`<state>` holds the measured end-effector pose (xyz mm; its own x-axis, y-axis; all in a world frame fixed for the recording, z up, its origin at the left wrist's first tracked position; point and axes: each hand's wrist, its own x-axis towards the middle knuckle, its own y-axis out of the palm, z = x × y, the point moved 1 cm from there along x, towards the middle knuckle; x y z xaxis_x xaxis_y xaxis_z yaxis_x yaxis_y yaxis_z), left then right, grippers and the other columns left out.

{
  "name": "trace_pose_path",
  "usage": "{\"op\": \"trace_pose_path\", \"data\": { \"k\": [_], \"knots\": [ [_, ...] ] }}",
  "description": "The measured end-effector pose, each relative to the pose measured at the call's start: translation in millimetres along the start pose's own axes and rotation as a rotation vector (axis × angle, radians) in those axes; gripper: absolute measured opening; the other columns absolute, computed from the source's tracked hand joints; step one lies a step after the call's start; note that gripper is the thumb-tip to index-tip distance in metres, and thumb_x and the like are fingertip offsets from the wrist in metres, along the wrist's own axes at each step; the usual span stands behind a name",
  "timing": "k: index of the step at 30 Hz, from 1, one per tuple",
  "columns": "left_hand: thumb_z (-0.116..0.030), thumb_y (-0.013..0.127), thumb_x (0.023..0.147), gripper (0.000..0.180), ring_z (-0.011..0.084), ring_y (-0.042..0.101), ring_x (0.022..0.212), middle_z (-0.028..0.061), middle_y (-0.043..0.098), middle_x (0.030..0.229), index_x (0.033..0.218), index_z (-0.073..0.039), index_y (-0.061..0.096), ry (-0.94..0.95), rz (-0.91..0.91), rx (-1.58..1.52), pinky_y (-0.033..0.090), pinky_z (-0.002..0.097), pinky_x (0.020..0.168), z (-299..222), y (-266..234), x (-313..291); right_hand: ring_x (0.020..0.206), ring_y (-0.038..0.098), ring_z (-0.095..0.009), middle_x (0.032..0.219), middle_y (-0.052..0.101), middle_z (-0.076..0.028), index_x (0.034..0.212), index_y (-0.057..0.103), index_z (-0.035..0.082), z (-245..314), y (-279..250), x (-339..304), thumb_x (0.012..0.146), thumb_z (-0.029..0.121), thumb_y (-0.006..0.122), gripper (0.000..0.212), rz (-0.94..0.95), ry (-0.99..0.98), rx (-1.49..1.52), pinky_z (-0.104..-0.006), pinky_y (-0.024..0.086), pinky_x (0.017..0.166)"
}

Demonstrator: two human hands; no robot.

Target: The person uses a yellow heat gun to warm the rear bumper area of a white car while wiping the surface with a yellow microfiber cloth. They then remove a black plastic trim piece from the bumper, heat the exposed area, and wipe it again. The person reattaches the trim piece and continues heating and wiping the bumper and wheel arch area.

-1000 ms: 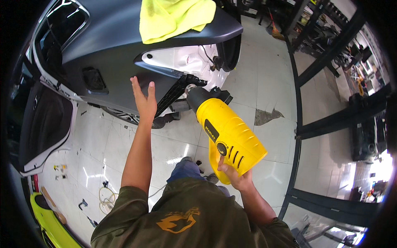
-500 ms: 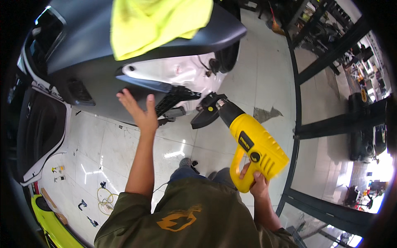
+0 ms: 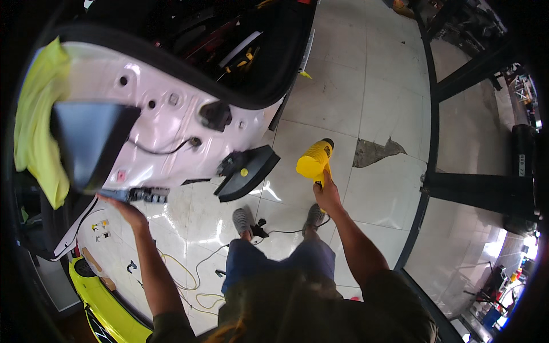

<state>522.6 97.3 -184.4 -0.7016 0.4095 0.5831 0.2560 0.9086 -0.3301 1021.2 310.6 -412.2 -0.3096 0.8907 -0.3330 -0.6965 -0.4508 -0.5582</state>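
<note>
My right hand (image 3: 327,195) is closed around the handle of a yellow heat gun (image 3: 314,162), held over the floor with its dark nozzle pointing away from me. Fingers stretched out, my left hand (image 3: 130,212) touches the lower edge of the car body, beside a grey and black ribbed plastic piece (image 3: 150,195). Above it is the pinkish-white bare metal (image 3: 166,123) of the car, with holes and a short black cable. A dark glossy panel (image 3: 94,140) stands to the left, and a yellow-green cloth (image 3: 43,126) drapes over the body there.
A black curved part with a yellow dot (image 3: 250,173) juts from the car's corner. Cords, a yellow hose (image 3: 171,271) and small tools lie on the tiled floor near my feet. A bright green-yellow car part (image 3: 100,297) is at lower left; a black-framed glass partition (image 3: 433,114) runs along the right.
My view has moved round to the car's bare metal end. The heat gun has swung to point away from me and lower. My left hand has gone from raised to touching the body's edge.
</note>
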Motion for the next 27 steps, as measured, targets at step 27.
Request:
{"op": "trace_pose_path", "data": {
  "k": [27],
  "knots": [
    [-0.057,0.030,0.100,0.075,0.0258,0.025,0.142,0.0121,0.022,0.157,0.154,-0.008,0.014,-0.214,-0.323,0.127,0.018,0.0447,0.117,34.8,-43.5,-7.9,0.108,0.061,-0.035,0.116,0.062,-0.021,0.118,0.060,0.006,-89.2,119.8,8.6,0.092,0.026,0.053,0.034,0.439,-0.122,0.063,-0.0429,0.048,0.095]
  ]
}}
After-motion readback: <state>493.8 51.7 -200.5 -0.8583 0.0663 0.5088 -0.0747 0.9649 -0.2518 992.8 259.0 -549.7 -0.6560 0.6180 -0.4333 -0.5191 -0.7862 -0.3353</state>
